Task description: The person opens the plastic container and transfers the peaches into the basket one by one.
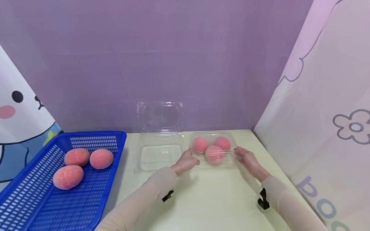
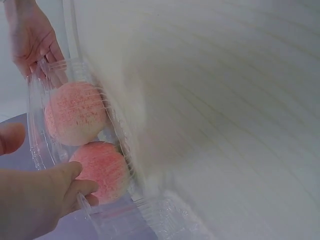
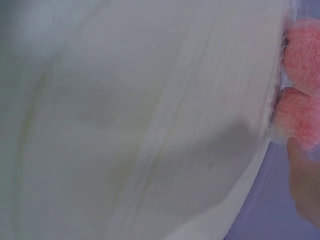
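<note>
A clear plastic clamshell box [image 1: 231, 163] with three pink fuzzy peaches [image 1: 214, 154] inside stands at the back of the table. My left hand [image 1: 185, 161] touches its left side, fingers along the wall and thumb held apart from them. Against the right side rests my right hand [image 1: 248, 161], its fingers fairly straight. From the left wrist view, left fingertips [image 2: 85, 186] lie at the clear rim beside a peach [image 2: 102, 170], and the right hand [image 2: 37, 42] touches the far end. Only part of the right hand [image 3: 305, 182] shows in the right wrist view.
To the left of the peach-filled box, another clear box [image 1: 160, 157] stands with its lid [image 1: 160, 117] raised. At far left, a blue plastic basket [image 1: 111, 183] holds three more peaches [image 1: 68, 177]. A purple cloth wall [image 1: 185, 64] borders the pale table [image 1: 214, 202] behind.
</note>
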Available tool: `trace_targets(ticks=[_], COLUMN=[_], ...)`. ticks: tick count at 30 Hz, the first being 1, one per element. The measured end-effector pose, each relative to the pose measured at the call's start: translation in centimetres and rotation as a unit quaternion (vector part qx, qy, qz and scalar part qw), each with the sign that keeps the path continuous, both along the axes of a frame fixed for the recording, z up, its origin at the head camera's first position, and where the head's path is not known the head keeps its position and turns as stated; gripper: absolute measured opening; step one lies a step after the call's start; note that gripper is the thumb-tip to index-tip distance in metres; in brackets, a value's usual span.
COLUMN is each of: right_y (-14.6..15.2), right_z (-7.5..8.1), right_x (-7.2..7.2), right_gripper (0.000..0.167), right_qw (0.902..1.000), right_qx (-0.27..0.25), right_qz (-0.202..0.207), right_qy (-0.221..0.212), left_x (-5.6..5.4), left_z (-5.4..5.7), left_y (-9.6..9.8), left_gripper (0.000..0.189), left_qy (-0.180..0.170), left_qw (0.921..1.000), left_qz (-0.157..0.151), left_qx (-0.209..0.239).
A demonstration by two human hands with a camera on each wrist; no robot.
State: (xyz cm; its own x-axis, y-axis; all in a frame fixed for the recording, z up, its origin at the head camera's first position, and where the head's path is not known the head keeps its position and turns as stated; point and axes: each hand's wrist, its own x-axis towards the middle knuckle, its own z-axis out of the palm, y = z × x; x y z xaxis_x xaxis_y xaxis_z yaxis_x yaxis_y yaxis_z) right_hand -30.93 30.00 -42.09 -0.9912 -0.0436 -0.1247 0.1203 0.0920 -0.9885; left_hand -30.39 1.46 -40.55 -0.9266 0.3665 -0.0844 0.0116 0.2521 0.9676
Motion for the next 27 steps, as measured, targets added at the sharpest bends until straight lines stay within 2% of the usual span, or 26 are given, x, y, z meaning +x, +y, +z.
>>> trace_targets(ticks=[7, 10, 14, 16, 18, 20, 24, 27], right_y=[0.3, 0.7, 0.6, 0.3, 0.2, 0.2, 0.5, 0.5], right_z=[-0.1, -0.3, -0.9, -1.0, -1.2, -1.3, -1.4, -1.3], right_x=[0.0, 0.2, 0.3, 0.4, 0.3, 0.2, 0.1, -0.1], right_gripper=[0.061, 0.065, 0.083, 0.091, 0.095, 0.095, 0.096, 0.098], right_qw=[0.9996, 0.9987, 0.9924, 0.9905, 0.9903, 0.9895, 0.9873, 0.9865], right_qx=[-0.001, 0.036, 0.101, 0.108, 0.103, 0.104, 0.116, 0.125], right_qz=[0.024, 0.033, 0.056, 0.064, 0.068, 0.071, 0.08, 0.079], right_qy=[0.012, 0.018, 0.043, 0.055, 0.064, 0.07, 0.073, 0.07], left_x=[0.0, 0.0, -0.1, -0.2, -0.5, -0.8, -1.4, -1.8], left_z=[0.1, 0.1, 0.2, 0.4, 0.6, 0.7, 0.7, 0.6], left_y=[0.0, 0.2, 0.6, 0.8, 0.9, 1.1, 1.5, 1.5], left_gripper=[0.082, 0.083, 0.085, 0.085, 0.083, 0.083, 0.085, 0.082], left_qy=[-0.001, 0.012, 0.07, 0.104, 0.141, 0.173, 0.225, 0.262], left_qw=[1.0, 0.9998, 0.9953, 0.9897, 0.9792, 0.9645, 0.9261, 0.8993], left_qz=[-0.001, -0.003, -0.011, -0.018, -0.029, -0.045, -0.08, -0.092], left_qx=[-0.005, -0.018, -0.066, -0.096, -0.144, -0.194, -0.292, -0.338])
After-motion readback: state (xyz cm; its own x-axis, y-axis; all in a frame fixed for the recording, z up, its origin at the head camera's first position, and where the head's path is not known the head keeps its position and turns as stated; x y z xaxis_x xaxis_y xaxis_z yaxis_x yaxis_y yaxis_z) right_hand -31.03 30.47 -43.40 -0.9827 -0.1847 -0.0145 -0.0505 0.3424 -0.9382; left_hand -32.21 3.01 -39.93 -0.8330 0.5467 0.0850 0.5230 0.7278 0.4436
